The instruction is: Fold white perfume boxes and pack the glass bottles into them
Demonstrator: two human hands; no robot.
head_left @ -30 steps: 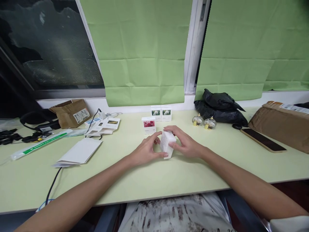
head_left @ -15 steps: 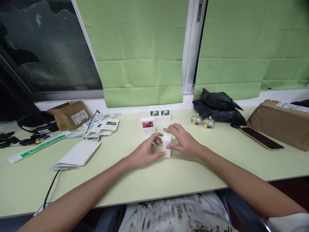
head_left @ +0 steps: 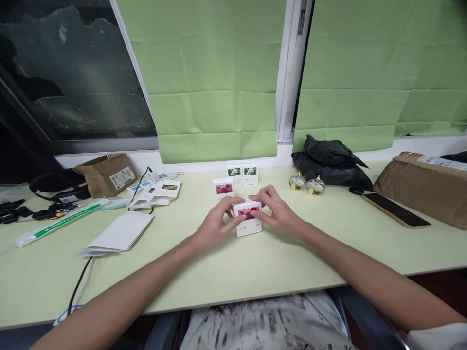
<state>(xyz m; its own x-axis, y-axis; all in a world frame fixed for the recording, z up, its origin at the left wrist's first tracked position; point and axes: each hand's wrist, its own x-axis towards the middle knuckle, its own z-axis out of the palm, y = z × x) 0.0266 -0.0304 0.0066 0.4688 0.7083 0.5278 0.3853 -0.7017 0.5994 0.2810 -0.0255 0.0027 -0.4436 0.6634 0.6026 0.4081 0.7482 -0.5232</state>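
Observation:
A small white box with a pink-and-red flower picture stands upright on the table in front of me, its printed face toward me. My left hand grips its left side, thumb on the front and fingers at the top edge. On the other side, my right hand holds it with the thumb over the picture and fingers at the top. Just behind stands a similar white box with a red flower picture. Two white boxes with white flower pictures stand side by side farther back.
Two round glass bottles stand near black plastic bags. A phone lies by a brown parcel at right. To the left are folded white card, flattened packaging, an open cardboard box and a green-white packet.
The box in my hands has turned from its narrow side to its flower-picture face. My left hand has closed onto its left side.

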